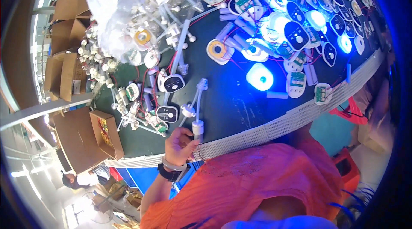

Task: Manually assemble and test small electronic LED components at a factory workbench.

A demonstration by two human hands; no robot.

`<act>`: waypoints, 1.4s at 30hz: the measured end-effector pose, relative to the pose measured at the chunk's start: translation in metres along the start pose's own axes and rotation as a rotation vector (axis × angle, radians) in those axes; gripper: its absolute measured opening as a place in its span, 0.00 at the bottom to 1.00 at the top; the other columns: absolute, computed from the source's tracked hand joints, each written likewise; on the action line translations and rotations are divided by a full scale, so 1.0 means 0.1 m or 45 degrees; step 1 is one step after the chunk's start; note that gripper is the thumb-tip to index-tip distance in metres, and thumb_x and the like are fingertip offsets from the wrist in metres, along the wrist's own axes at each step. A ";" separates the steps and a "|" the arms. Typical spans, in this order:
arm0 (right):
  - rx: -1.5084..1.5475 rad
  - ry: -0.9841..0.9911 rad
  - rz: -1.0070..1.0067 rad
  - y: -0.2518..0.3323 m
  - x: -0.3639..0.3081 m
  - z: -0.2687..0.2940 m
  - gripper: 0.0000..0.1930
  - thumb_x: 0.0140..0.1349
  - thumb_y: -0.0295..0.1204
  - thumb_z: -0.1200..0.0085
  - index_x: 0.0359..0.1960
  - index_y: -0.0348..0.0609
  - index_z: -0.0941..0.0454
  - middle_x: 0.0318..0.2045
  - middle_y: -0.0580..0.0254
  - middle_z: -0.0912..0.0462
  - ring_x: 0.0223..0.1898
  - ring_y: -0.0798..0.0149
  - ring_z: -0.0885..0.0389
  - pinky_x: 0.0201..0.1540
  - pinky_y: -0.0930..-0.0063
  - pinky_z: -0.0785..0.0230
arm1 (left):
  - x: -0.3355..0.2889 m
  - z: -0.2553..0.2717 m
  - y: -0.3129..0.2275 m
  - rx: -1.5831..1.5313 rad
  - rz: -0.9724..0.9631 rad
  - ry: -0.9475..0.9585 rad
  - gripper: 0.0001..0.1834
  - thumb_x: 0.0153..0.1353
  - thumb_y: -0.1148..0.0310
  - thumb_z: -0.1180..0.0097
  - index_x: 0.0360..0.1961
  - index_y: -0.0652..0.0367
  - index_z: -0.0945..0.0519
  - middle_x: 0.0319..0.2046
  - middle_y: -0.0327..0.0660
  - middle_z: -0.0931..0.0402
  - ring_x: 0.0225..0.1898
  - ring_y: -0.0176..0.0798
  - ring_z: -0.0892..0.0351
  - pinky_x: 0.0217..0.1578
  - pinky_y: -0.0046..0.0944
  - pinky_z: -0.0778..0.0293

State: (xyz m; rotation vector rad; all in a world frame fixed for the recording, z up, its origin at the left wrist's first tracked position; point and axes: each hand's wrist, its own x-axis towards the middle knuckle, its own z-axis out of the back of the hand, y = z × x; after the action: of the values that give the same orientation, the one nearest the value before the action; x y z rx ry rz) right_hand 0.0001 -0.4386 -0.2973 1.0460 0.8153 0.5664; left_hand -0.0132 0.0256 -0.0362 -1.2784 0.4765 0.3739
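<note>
My left hand [179,146], with a pale band and a dark watch at the wrist, is at the table's near edge. Its thumb and fingers are closed on a small cylindrical motor pump [198,129] with a white top and a silver body. Clear tubing [200,97] rises from the pump to a translucent fitting, and a white round connector [188,110] sits beside it. Just beyond the hand lie an oval black-faced panel [167,114] and a green circuit board [157,122]. My right hand does not show.
Glowing blue-white lamp units [259,77] and many wired panels cover the right of the dark table [231,113]. Plastic bags [116,14] and tubing are heaped at back left, near piled small motors [96,59]. Cardboard boxes [64,74] stand left. White mesh [257,137] trims the near edge.
</note>
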 end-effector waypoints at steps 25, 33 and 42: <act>-1.218 -0.340 1.099 3.58 1.08 -0.75 0.08 0.51 0.33 0.47 0.34 0.54 0.24 0.29 0.72 0.28 0.35 0.67 0.27 0.37 0.73 0.36 | 0.19 0.78 0.06 1.431 -0.785 -0.943 0.23 0.49 0.48 0.33 0.27 0.58 0.25 0.29 0.47 0.24 0.35 0.54 0.24 0.34 0.51 0.28; -1.404 -0.289 1.146 3.43 1.41 -0.82 0.02 0.49 0.33 0.48 0.23 0.53 0.25 0.29 0.73 0.27 0.39 0.68 0.29 0.39 0.72 0.38 | 0.15 0.69 0.10 1.556 -0.709 -1.002 0.27 0.41 0.45 0.30 0.27 0.56 0.25 0.28 0.43 0.25 0.34 0.50 0.24 0.32 0.49 0.27; -0.660 -0.174 1.120 3.80 1.68 -0.24 0.07 0.58 0.33 0.44 0.34 0.44 0.21 0.27 0.59 0.18 0.32 0.55 0.19 0.45 0.62 0.31 | 0.09 0.66 0.10 1.353 -0.691 -1.023 0.23 0.40 0.61 0.27 0.34 0.56 0.26 0.29 0.41 0.22 0.34 0.48 0.23 0.32 0.45 0.28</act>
State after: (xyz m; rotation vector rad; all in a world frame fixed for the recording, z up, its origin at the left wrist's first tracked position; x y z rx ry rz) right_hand 0.0671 -0.1453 -0.0091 0.9053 0.0219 1.3494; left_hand -0.0016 0.0923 -0.0349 -0.1270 -0.3573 0.1005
